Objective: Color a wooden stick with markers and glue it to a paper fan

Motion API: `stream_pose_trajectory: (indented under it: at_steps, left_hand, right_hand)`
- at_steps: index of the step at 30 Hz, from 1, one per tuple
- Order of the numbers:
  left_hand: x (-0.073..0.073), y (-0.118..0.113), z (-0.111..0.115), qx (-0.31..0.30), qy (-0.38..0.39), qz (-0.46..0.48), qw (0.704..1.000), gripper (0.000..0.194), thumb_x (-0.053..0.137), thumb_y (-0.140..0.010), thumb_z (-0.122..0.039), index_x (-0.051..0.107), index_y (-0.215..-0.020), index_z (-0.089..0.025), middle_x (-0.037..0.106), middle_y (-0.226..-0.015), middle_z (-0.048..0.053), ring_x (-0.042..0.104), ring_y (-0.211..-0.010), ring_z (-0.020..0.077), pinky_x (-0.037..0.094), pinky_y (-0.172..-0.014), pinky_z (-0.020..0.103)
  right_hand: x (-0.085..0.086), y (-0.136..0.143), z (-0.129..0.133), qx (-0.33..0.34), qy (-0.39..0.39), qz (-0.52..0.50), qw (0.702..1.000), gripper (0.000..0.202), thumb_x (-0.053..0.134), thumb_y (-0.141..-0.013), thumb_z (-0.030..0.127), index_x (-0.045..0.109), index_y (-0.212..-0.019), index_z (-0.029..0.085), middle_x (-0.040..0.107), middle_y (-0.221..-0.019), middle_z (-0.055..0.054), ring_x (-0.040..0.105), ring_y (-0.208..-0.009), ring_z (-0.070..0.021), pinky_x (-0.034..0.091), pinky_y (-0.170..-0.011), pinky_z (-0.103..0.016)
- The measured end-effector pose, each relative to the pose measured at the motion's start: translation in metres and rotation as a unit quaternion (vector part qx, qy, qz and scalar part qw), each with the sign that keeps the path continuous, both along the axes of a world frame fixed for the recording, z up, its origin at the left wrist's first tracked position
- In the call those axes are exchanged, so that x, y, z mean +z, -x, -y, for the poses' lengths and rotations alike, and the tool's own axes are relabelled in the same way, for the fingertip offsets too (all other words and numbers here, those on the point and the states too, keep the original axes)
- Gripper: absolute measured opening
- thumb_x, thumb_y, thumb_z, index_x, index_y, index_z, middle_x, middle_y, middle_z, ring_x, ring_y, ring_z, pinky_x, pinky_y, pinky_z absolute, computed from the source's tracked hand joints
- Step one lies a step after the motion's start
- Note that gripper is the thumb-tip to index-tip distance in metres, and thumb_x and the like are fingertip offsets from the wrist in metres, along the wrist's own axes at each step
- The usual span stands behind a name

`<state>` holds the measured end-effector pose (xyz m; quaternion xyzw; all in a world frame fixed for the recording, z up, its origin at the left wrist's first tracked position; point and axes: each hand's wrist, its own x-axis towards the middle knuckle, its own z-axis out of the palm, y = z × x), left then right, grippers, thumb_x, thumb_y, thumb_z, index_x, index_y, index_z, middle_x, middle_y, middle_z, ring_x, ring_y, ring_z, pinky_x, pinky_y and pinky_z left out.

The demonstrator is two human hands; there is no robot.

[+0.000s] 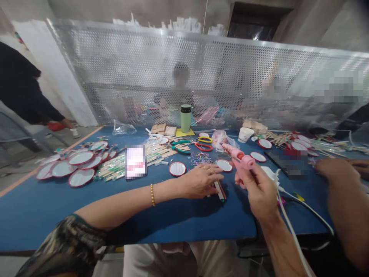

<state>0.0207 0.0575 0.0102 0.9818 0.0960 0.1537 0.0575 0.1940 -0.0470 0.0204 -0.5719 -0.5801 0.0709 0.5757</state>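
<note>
My right hand (261, 194) grips a pink hot glue gun (243, 165), its nozzle pointing up and to the left above the table. A white cord trails along my right forearm. My left hand (200, 180) is low over the blue table, palm down, its fingers closed around short flat sticks (221, 192) that stick out beneath them. Part of the sticks is hidden by the fingers. Just beyond my hands lie a round white disc with a red rim (224, 165) and another such disc (177, 168). Small coloured strips (200, 158) are scattered behind my left hand.
Rimmed discs (81, 177) and bundled sticks (111, 169) cover the left. Pliers (180, 147), a green bottle (186, 118) and a paper cup (246, 134) stand or lie farther back, before a perforated metal screen (129, 73). A co-worker's arm (343, 196) is at right.
</note>
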Motion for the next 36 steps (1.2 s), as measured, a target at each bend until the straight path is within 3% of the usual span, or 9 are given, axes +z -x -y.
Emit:
stream_pose_trajectory:
  at_steps: [3,6,9,14,18,21,28,36]
  left_hand:
    - [0.010,0.030,-0.006,0.120,-0.004,0.030,0.992,0.026,0.054,-0.095,-0.015,0.064,-0.119,-0.013,0.064,-0.131,0.015,0.056,-0.124,0.0251,0.044,-0.104,0.041]
    - [0.007,0.059,-0.004,0.222,-0.008,0.032,0.974,0.025,0.042,-0.098,-0.013,0.067,-0.100,-0.013,0.069,-0.102,0.013,0.062,-0.098,0.0236,0.049,-0.086,0.037]
    - [-0.005,0.075,0.007,0.206,-0.022,-0.009,0.978,0.023,0.045,-0.095,-0.011,0.068,-0.093,-0.014,0.068,-0.093,0.010,0.061,-0.092,0.0219,0.047,-0.083,0.036]
    - [-0.019,0.074,0.028,0.185,-0.063,-0.065,0.978,0.021,0.047,-0.095,-0.012,0.066,-0.085,-0.014,0.066,-0.085,0.009,0.059,-0.083,0.0215,0.044,-0.076,0.036]
    - [-0.024,0.071,0.047,0.136,-0.142,-0.027,0.980,0.013,0.054,-0.094,-0.017,0.065,-0.086,-0.013,0.064,-0.084,0.009,0.057,-0.081,0.0222,0.040,-0.070,0.036]
    - [-0.029,0.070,0.060,0.112,-0.188,0.006,0.976,0.011,0.057,-0.094,-0.019,0.065,-0.089,-0.013,0.063,-0.083,0.007,0.055,-0.076,0.0207,0.035,-0.063,0.036]
    - [-0.035,0.067,0.070,0.136,-0.178,-0.020,0.974,0.053,0.052,-0.094,-0.061,0.067,-0.086,-0.010,0.065,-0.090,0.012,0.053,-0.074,0.0212,0.036,-0.062,0.036]
    - [-0.031,0.066,0.076,0.138,-0.191,-0.044,0.971,0.057,0.054,-0.092,-0.063,0.070,-0.086,-0.008,0.068,-0.097,0.018,0.055,-0.076,0.0221,0.036,-0.063,0.036]
  right_hand:
    - [0.002,-0.001,-0.008,0.032,0.050,-0.050,0.997,0.039,0.066,-0.085,0.047,0.070,-0.110,0.016,0.072,-0.082,-0.006,0.062,-0.061,-0.0166,0.051,-0.054,-0.028]
    - [0.000,0.003,-0.019,0.070,0.103,-0.042,0.991,0.043,0.070,-0.078,0.046,0.072,-0.110,0.016,0.077,-0.096,-0.010,0.069,-0.075,-0.0221,0.055,-0.064,-0.031]
    - [0.001,0.009,-0.029,0.110,0.143,0.029,0.983,0.034,0.067,-0.078,0.043,0.075,-0.098,0.016,0.077,-0.089,-0.007,0.069,-0.080,-0.0241,0.054,-0.070,-0.030]
    - [0.008,0.014,-0.035,0.157,0.197,0.098,0.963,0.030,0.063,-0.082,0.044,0.075,-0.086,0.017,0.066,-0.067,-0.001,0.060,-0.064,-0.0178,0.046,-0.057,-0.025]
    - [0.001,0.005,-0.029,0.176,0.240,0.083,0.951,0.034,0.060,-0.087,0.050,0.069,-0.081,0.018,0.054,-0.054,0.002,0.050,-0.052,-0.0139,0.041,-0.049,-0.023]
    - [-0.009,-0.004,-0.021,0.171,0.261,0.069,0.948,0.037,0.061,-0.086,0.054,0.065,-0.076,0.018,0.053,-0.055,0.002,0.049,-0.051,-0.0130,0.041,-0.048,-0.023]
    - [-0.020,-0.016,-0.011,0.169,0.282,0.073,0.942,0.047,0.056,-0.088,0.061,0.066,-0.074,0.017,0.052,-0.055,0.001,0.048,-0.051,-0.0130,0.039,-0.048,-0.023]
    - [-0.024,-0.018,-0.004,0.190,0.294,0.069,0.934,0.047,0.060,-0.087,0.062,0.071,-0.078,0.017,0.052,-0.055,0.001,0.046,-0.051,-0.0123,0.039,-0.048,-0.023]
